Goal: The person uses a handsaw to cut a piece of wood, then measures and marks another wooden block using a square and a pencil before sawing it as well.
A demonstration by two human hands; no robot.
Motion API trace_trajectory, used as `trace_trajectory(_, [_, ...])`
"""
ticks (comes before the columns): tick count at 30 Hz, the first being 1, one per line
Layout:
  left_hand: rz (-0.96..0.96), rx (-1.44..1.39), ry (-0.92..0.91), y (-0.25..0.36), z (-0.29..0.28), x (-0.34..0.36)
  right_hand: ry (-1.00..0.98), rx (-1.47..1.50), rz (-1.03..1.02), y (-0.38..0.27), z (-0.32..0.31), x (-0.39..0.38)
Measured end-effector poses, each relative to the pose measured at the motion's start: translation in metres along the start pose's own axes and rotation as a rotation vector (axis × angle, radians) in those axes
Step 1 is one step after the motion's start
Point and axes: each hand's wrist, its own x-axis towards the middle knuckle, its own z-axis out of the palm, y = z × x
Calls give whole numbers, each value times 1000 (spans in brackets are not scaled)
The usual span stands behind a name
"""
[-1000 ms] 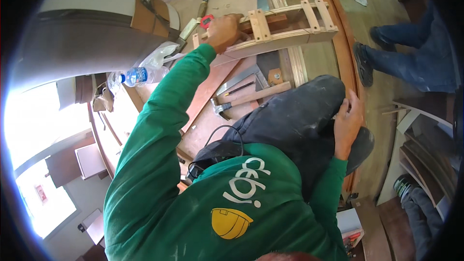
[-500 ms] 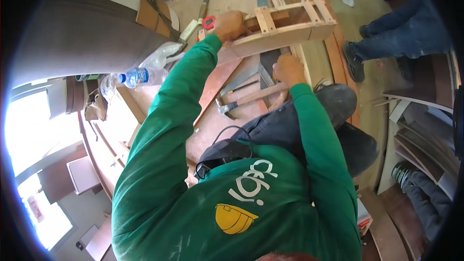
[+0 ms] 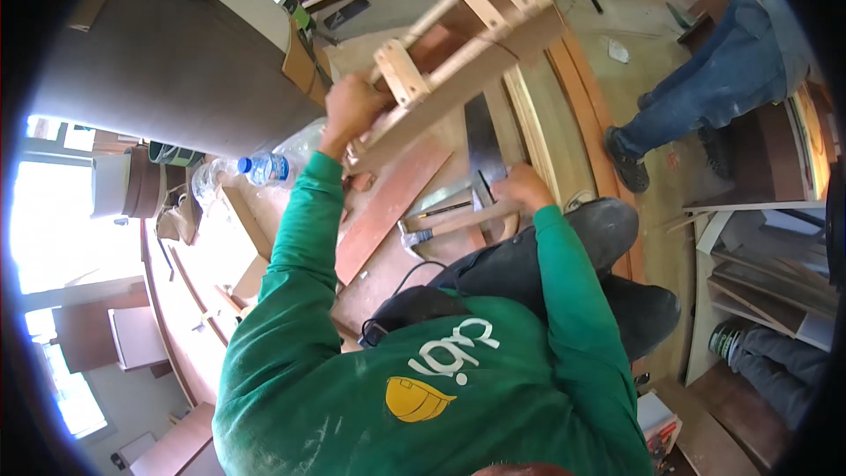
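My left hand point(image 3: 352, 112) grips the near left end of a narrow wooden frame point(image 3: 467, 66). The frame has long side rails joined by short cross slats, and it slants up toward the far right. My right hand point(image 3: 524, 188) is closed low beside my knee; what its fingers hold, if anything, is hidden. A claw hammer point(image 3: 454, 222) lies beside it, its wooden handle running to just below that hand and its head toward the left. Next to it are a dark, pointed metal piece point(image 3: 481, 189) and a wide saw-like blade point(image 3: 483, 139).
A reddish board point(image 3: 392, 216) lies on the work surface, left of the hammer. Clear plastic bottles, one with a blue cap point(image 3: 264, 169), are beside my left forearm. Long timber strips point(image 3: 582, 115) run along the right. Another person's legs point(image 3: 696, 97) stand at far right, near shelves point(image 3: 767, 282).
My left hand has swung the wooden frame, its far end going up and away and its near end drawing closer. My right hand stays low by the hammer. The view has shifted somewhat.
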Motion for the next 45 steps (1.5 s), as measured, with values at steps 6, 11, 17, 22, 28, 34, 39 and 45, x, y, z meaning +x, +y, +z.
trace_trajectory(6, [-27, -21, 215, -28, -61, -35, -174, 113, 84, -54, -63, 8])
trace_trajectory(11, [59, 40, 275, -18, -90, -41, 408, 275, -68, -52, -91, 13])
trace_trajectory(17, [229, 202, 255, 15, -81, -15, 673, 564, -5, -60, -203, -56])
trace_trajectory(22, [249, 114, 0, 35, -18, 45, 1011, 223, 46, 9, -235, -159])
trace_trajectory(28, [543, 311, -123, 75, 62, 120, 893, 435, 324, 40, -123, -272])
trace_trajectory(34, [708, 413, -229, 88, 105, 165, 898, 640, 293, 29, -68, -281])
trace_trajectory(39, [723, 398, -253, 82, 111, 174, 835, 750, 284, 36, -18, -303])
trace_trajectory(45, [646, 417, -260, 91, 122, 207, 727, 557, 167, 5, -17, -295])
